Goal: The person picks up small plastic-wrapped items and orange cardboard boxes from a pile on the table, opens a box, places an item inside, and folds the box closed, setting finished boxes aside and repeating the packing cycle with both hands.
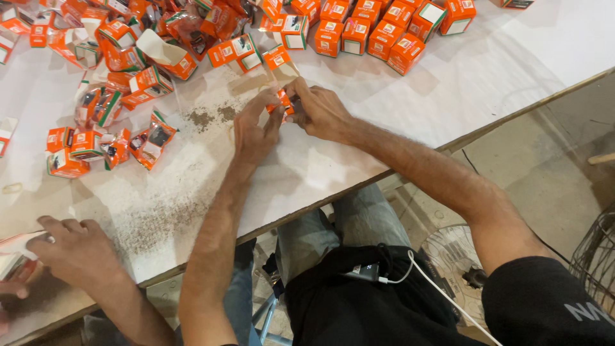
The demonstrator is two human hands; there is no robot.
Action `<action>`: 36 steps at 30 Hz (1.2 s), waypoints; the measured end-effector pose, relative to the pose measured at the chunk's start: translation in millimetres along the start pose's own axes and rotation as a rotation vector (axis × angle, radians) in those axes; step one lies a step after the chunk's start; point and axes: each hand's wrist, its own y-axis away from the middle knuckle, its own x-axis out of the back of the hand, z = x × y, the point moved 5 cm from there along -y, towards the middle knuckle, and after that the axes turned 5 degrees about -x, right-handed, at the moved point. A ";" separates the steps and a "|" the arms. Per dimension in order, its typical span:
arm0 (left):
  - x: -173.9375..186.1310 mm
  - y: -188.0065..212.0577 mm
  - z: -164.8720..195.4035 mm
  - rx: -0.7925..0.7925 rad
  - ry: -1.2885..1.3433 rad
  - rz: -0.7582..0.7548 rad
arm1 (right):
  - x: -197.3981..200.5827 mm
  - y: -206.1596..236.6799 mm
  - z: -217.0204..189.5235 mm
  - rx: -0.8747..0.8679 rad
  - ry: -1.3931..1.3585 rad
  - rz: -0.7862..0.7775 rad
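Observation:
My left hand (255, 131) and my right hand (318, 112) meet over the white table (487, 83), both closed around one small orange carton (282, 102) with its flap (280, 61) standing open above my fingers. The carton is mostly hidden between my fingers. Closed orange and white cartons (368, 32) stand in a group just beyond my right hand.
A heap of open and flattened orange cartons (128, 45) fills the far left, with more loose ones (96, 144) at left. Another person's hand (73, 247) rests at the near left edge. The table edge (410, 165) runs diagonally; a wire fan guard (596, 256) stands at right.

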 end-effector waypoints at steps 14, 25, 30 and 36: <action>1.3 -31.6 11.3 -0.266 -0.380 -0.158 | 42.5 -0.8 3.5 0.082 0.261 0.030; -40.2 -95.3 -2.8 -0.254 -0.803 -0.375 | 42.4 0.9 18.4 -0.093 0.254 0.246; -23.1 -34.2 20.7 -0.076 -0.384 -0.088 | 8.5 -4.1 6.6 0.006 0.018 0.054; 83.4 7.3 -13.3 0.065 -0.797 0.021 | -5.9 1.3 9.8 -0.065 -0.026 -0.154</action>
